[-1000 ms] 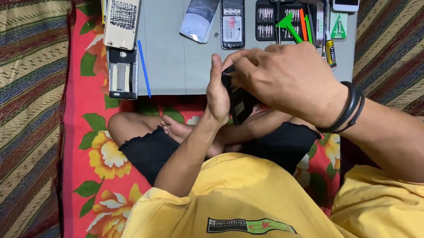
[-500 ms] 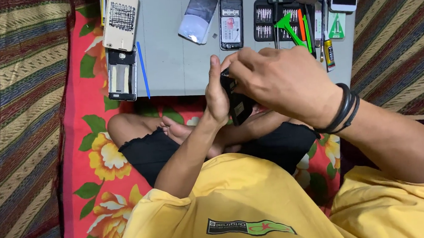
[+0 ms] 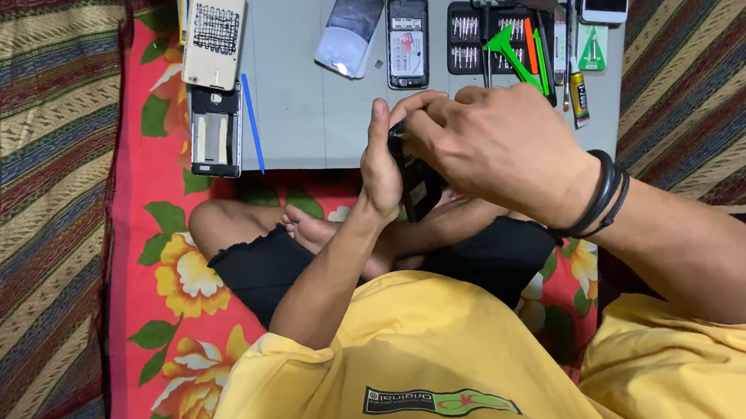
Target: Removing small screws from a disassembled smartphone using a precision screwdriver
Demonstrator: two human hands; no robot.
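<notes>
Head view. We are holding a dark phone body (image 3: 417, 181) between both hands above our crossed legs, just short of the grey work mat (image 3: 316, 127). Our left hand (image 3: 380, 161) is cradling its left edge, fingers curled closed around it; our right hand (image 3: 494, 146), with black bands at the wrist, is gripping from the right, its fingertips (image 3: 410, 117) pinching the top end. The phone's long axis is running roughly away from us, tilted slightly, and both hands are equally near, touching it. On the mat beyond are lying a blue pry stick (image 3: 252, 122), an opened phone (image 3: 407, 42), a screwdriver bit case (image 3: 488, 37) and a green pry tool (image 3: 510, 54).
</notes>
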